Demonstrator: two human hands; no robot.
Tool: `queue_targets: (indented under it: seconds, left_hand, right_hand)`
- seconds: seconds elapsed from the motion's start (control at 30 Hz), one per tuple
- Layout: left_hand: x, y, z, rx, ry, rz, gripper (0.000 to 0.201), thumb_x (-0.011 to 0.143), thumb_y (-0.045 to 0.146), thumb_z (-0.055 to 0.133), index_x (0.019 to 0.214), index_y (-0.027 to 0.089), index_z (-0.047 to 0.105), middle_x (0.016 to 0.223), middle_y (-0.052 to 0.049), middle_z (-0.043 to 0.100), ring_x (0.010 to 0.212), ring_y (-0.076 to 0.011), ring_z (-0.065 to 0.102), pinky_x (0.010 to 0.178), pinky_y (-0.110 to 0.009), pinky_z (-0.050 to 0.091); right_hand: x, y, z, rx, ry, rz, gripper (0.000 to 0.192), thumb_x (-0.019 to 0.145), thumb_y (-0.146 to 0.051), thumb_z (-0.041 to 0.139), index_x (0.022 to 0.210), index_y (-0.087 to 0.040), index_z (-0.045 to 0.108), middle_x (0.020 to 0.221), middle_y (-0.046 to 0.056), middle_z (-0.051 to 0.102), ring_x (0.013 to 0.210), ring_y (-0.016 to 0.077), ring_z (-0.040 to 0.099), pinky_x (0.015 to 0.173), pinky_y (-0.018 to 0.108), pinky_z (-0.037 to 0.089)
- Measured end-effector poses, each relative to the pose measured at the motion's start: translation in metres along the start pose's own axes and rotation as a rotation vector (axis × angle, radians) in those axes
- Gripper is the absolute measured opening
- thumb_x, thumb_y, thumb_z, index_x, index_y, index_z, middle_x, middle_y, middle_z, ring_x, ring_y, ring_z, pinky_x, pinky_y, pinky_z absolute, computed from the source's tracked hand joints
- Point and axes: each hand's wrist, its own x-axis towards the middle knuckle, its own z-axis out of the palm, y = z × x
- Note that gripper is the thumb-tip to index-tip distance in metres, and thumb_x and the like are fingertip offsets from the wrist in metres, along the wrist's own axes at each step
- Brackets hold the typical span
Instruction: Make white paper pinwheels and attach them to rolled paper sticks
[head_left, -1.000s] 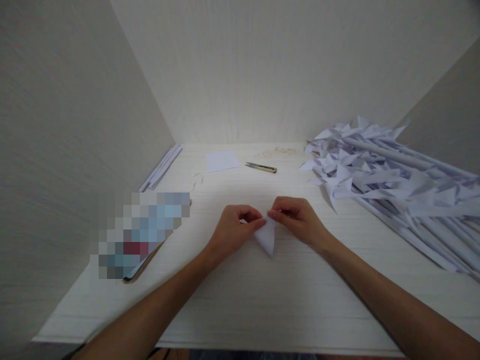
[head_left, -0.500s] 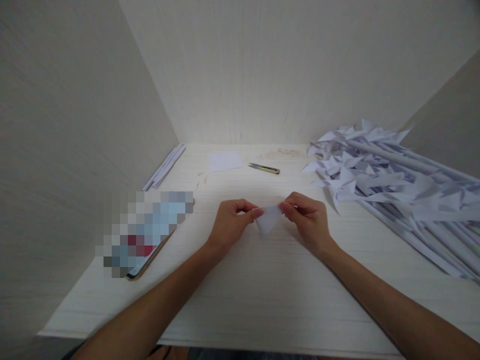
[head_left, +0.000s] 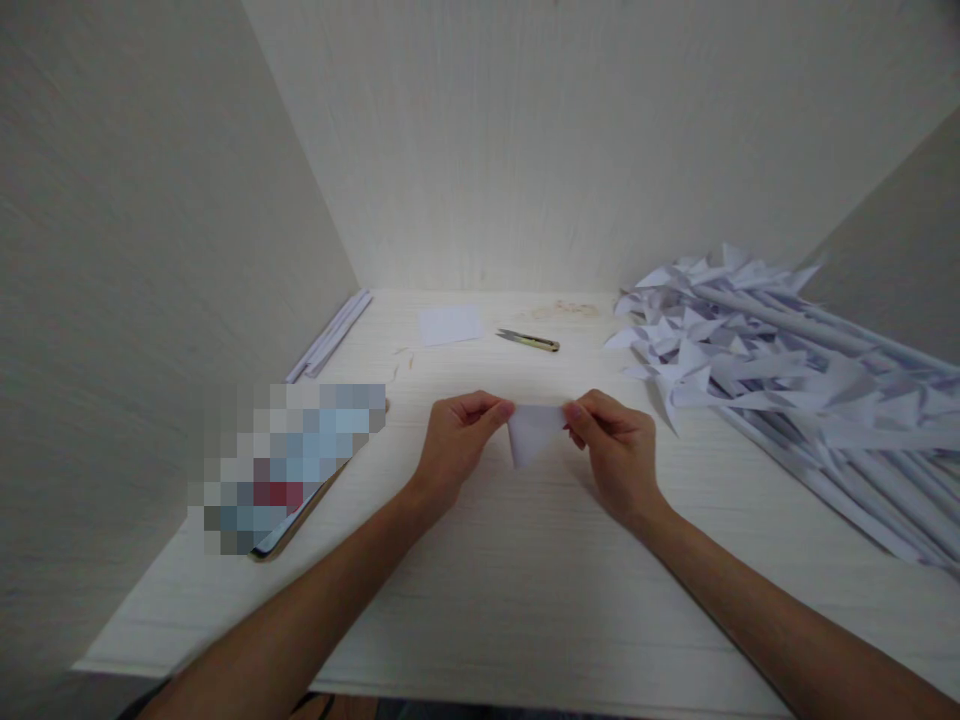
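White folded paper triangle [head_left: 531, 432], before tilted, now hangs level, pinched between left hand [head_left: 459, 440] and right hand [head_left: 616, 448], point toward 6 o'clock.

Both hands up over the desk [head_left: 525, 600], left hand [head_left: 456, 445] and right hand [head_left: 616, 450] pinching a small white folded paper [head_left: 531, 432] by its top corners, point hanging down. Far right, a big pile [head_left: 787, 370] of folded paper pieces. Behind, a paper square [head_left: 450, 324] and snips [head_left: 529, 340] lie flat; paper strips [head_left: 330, 335] against the left wall
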Motion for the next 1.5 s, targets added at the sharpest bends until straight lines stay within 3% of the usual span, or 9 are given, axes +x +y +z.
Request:
queue_targets:
  seconds: [0.13, 0.33, 0.53, 0.73, 0.9, 1.17, 1.27, 1.5]
  left_hand:
    - [0.000, -0.003, 0.000, 0.079, 0.061, 0.057, 0.017, 0.068, 0.028, 0.060, 0.057, 0.015, 0.060, 0.052, 0.004, 0.054, 0.053, -0.0087, 0.046, 0.054, -0.022, 0.036]
    - [-0.004, -0.004, 0.004, 0.121, -0.065, 0.073, 0.021, 0.070, 0.029, 0.058, 0.054, 0.016, 0.057, 0.056, 0.004, 0.051, 0.055, -0.0086, 0.044, 0.054, -0.022, 0.035]
    - [-0.005, -0.003, 0.004, 0.198, -0.011, 0.176, 0.024, 0.070, 0.027, 0.059, 0.049, 0.017, 0.054, 0.053, 0.004, 0.048, 0.056, -0.0094, 0.044, 0.058, -0.022, 0.036]
    - [-0.004, -0.008, 0.005, 0.250, -0.133, 0.179, 0.025, 0.076, 0.031, 0.051, 0.058, 0.016, 0.058, 0.063, 0.001, 0.054, 0.060, -0.0105, 0.048, 0.057, -0.023, 0.036]
    - [-0.005, -0.008, 0.006, 0.340, -0.076, 0.192, 0.028, 0.076, 0.028, 0.048, 0.051, 0.016, 0.049, 0.051, 0.003, 0.047, 0.054, -0.0099, 0.043, 0.056, -0.023, 0.033]
    - [-0.003, -0.013, 0.010, 0.287, -0.175, 0.112, 0.019, 0.076, 0.028, 0.047, 0.062, 0.016, 0.052, 0.059, 0.001, 0.053, 0.058, -0.0110, 0.049, 0.056, -0.023, 0.036]
    - [-0.003, -0.014, 0.009, 0.307, -0.144, 0.084, 0.021, 0.076, 0.028, 0.046, 0.058, 0.017, 0.048, 0.053, 0.003, 0.050, 0.052, -0.0098, 0.047, 0.054, -0.022, 0.034]
    - [-0.001, -0.016, 0.007, 0.348, -0.085, 0.169, 0.026, 0.077, 0.029, 0.046, 0.053, 0.018, 0.041, 0.048, 0.006, 0.035, 0.047, -0.0079, 0.033, 0.049, -0.022, 0.026]
  right_hand:
    - [-0.002, 0.002, 0.001, 0.025, 0.001, 0.024, 0.023, 0.073, -0.028, 0.059, 0.052, -0.019, 0.058, 0.049, -0.002, 0.048, 0.048, 0.0097, 0.040, 0.046, 0.025, 0.030]
    - [-0.001, 0.007, 0.000, 0.053, 0.028, 0.077, 0.026, 0.075, -0.030, 0.059, 0.051, -0.019, 0.056, 0.047, -0.004, 0.044, 0.046, 0.0088, 0.039, 0.045, 0.025, 0.027]
    - [0.000, 0.008, 0.001, 0.118, 0.009, 0.077, 0.025, 0.075, -0.029, 0.060, 0.053, -0.019, 0.057, 0.047, -0.004, 0.045, 0.046, 0.0087, 0.039, 0.045, 0.025, 0.026]
    - [0.002, 0.014, 0.000, 0.256, 0.079, 0.098, 0.027, 0.074, -0.028, 0.062, 0.050, -0.018, 0.056, 0.047, -0.004, 0.043, 0.047, 0.0080, 0.037, 0.046, 0.025, 0.024]
    - [0.002, 0.015, 0.001, 0.300, 0.069, 0.106, 0.026, 0.073, -0.029, 0.064, 0.050, -0.017, 0.058, 0.048, -0.004, 0.045, 0.047, 0.0075, 0.037, 0.046, 0.025, 0.024]
    - [0.007, 0.012, 0.001, 0.360, 0.168, 0.181, 0.030, 0.066, -0.034, 0.068, 0.046, -0.017, 0.055, 0.046, -0.005, 0.044, 0.046, 0.0067, 0.035, 0.045, 0.024, 0.023]
    - [0.007, 0.011, 0.001, 0.360, 0.160, 0.196, 0.029, 0.065, -0.035, 0.069, 0.046, -0.017, 0.056, 0.047, -0.004, 0.045, 0.046, 0.0066, 0.035, 0.045, 0.024, 0.023]
    - [0.006, 0.014, 0.002, 0.317, 0.153, 0.186, 0.028, 0.068, -0.034, 0.067, 0.047, -0.017, 0.057, 0.047, -0.003, 0.046, 0.045, 0.0069, 0.037, 0.045, 0.024, 0.024]
